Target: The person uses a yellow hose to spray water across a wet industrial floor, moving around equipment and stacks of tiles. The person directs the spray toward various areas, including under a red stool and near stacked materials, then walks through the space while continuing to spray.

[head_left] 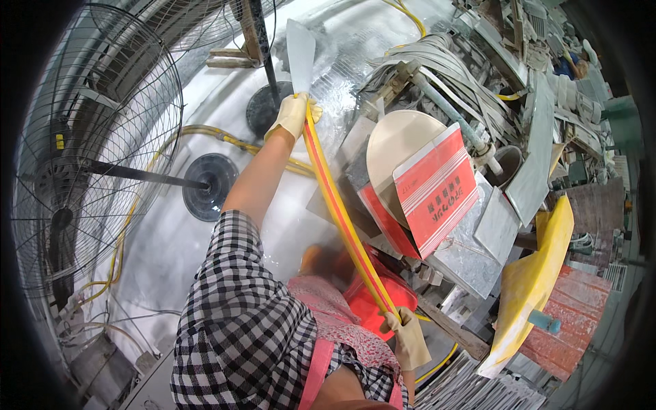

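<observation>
A yellow hose with a red stripe runs between my hands. My left hand, in a cream glove, is closed round its far end. From that end a pale, fan-shaped sheet spreads away; it looks like water, but I cannot be sure. My right hand, gloved too, is closed on the hose lower down, near my body at the lower right. A wet, whitish floor lies beneath, shiny near the far end of the hose.
A large wire-caged fan stands at left, its round black base on the floor. Another yellow hose crosses there. At right are a red-and-white carton, a red plastic item, a yellow panel and piled grey strips.
</observation>
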The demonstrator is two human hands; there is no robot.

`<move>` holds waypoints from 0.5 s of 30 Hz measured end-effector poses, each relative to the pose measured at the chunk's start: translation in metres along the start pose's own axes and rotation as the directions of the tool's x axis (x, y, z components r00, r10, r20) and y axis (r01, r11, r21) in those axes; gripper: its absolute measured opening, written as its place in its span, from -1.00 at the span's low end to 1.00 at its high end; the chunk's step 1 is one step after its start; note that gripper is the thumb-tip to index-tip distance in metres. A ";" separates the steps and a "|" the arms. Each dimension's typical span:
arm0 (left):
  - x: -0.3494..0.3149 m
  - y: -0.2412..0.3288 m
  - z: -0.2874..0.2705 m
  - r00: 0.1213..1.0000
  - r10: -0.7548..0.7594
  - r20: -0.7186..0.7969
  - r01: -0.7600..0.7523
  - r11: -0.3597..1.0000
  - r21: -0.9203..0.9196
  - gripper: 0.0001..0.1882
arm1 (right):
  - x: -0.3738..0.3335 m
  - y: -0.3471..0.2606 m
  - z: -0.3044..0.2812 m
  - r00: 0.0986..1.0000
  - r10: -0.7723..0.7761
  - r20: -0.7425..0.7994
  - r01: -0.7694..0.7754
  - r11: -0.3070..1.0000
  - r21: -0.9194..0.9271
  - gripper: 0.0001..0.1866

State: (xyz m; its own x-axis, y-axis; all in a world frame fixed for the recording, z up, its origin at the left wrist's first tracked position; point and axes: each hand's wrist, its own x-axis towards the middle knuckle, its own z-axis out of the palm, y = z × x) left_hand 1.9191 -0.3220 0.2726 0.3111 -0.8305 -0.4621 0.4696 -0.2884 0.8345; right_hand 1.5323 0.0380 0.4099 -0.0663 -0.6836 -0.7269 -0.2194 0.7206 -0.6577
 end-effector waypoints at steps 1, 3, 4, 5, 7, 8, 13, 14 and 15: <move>0.003 -0.002 0.001 1.000 0.018 -0.004 -0.018 0.999 0.027 -0.64 | 0.000 0.000 0.000 1.000 0.011 -0.003 -0.011 1.000 0.023 -0.64; 0.007 -0.007 0.000 1.000 0.019 0.010 -0.018 1.000 -0.018 -0.64 | -0.002 -0.001 0.001 1.000 0.009 -0.030 -0.008 1.000 0.019 -0.63; 0.008 -0.011 -0.002 1.000 0.013 0.010 -0.012 0.999 -0.043 -0.64 | -0.003 -0.001 0.001 1.000 0.010 -0.023 -0.009 1.000 0.029 -0.63; 0.009 -0.015 -0.005 1.000 -0.005 0.000 0.005 1.000 -0.029 -0.65 | -0.004 -0.001 0.001 0.999 -0.010 -0.036 0.011 1.000 0.018 -0.59; 0.007 -0.023 -0.012 0.998 -0.059 -0.024 0.059 0.998 -0.005 -0.66 | -0.005 -0.001 0.000 0.998 -0.051 -0.026 0.051 0.999 0.013 -0.52; 0.006 -0.026 -0.015 0.996 -0.082 -0.037 0.082 0.997 0.000 -0.66 | -0.006 0.000 -0.001 0.998 -0.050 -0.023 0.051 0.999 0.013 -0.51; 0.003 -0.024 -0.020 0.987 -0.161 -0.026 0.163 0.983 0.079 -0.65 | -0.003 0.003 -0.001 1.000 -0.017 0.013 0.017 1.000 -0.019 -0.50; 0.003 -0.019 -0.019 0.985 -0.173 0.000 0.172 0.980 0.104 -0.65 | -0.002 0.003 -0.001 1.000 0.004 0.024 -0.003 1.000 -0.015 -0.56; 0.004 -0.013 -0.018 0.985 -0.170 0.036 0.166 0.983 0.081 -0.66 | -0.001 0.003 0.000 0.999 0.023 0.034 -0.023 1.000 -0.010 -0.62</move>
State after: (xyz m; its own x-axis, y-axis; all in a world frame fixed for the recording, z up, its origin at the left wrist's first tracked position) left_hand 1.9289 -0.3130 0.2542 0.1970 -0.7862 -0.5858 0.4465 -0.4600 0.7675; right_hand 1.5318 0.0411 0.4088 -0.0377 -0.6623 -0.7483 -0.2274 0.7349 -0.6390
